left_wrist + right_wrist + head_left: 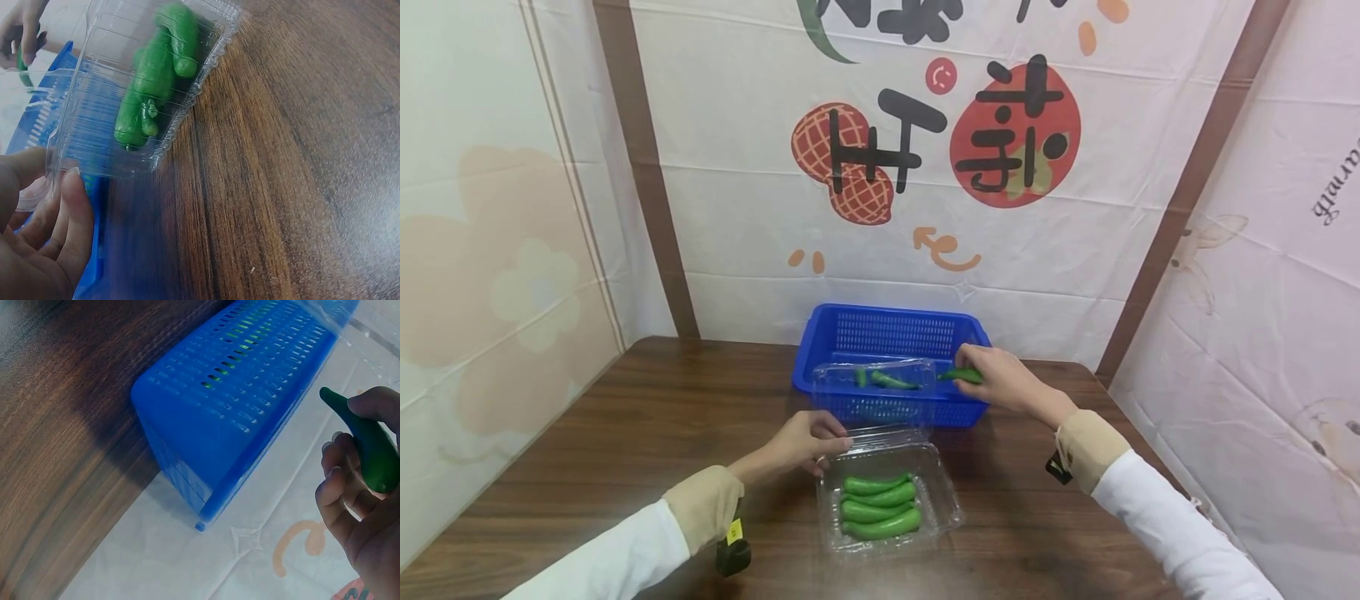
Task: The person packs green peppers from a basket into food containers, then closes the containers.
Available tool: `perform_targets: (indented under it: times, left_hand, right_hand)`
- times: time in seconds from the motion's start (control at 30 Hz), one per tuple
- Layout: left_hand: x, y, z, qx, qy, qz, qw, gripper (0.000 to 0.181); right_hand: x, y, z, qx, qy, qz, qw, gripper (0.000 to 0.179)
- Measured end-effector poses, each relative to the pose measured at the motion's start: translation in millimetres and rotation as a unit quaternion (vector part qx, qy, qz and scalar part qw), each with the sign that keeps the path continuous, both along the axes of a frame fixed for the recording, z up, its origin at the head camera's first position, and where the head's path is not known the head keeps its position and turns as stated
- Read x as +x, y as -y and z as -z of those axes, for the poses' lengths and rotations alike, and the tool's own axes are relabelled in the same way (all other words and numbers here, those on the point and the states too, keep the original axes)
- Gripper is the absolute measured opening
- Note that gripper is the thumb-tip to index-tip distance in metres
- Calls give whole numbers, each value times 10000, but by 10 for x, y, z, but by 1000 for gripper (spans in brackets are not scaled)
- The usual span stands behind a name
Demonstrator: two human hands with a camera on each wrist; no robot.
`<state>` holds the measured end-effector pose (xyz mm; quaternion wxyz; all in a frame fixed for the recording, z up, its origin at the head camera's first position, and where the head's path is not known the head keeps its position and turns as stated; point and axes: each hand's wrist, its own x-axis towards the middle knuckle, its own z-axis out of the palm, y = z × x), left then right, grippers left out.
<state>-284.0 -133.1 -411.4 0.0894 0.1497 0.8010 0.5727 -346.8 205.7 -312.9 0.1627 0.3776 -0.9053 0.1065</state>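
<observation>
My left hand (797,446) pinches the edge of a clear plastic clamshell box (942,479) near its hinge, with thumb and fingers on either side in the left wrist view. Several green peppers (880,510) lie side by side in the box's base. Its raised lid (835,383) stands in front of the blue basket. My right hand (1000,379) grips one green pepper (373,453) between thumb and fingers, above the right part of the blue basket (820,329). More green pieces show in the basket, partly hidden behind the lid.
The basket stands at the back of a brown wooden table (640,417), close to a white printed cloth wall (737,208). Cloth walls also rise on the left and right. A small black device (733,554) hangs under the left wrist.
</observation>
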Motion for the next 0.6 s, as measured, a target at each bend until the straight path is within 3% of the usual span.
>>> perform_targets:
  times: [0.4, 0.6]
  left_hand:
    - [2, -6, 7, -11, 50, -93, 9999, 28]
    - [-2, -1, 12, 4, 17, -58, 10000, 28]
  right_hand:
    - [226, -91, -91, 500, 452, -199, 9975, 19]
    - [367, -40, -105, 565, 578, -658, 9946, 18]
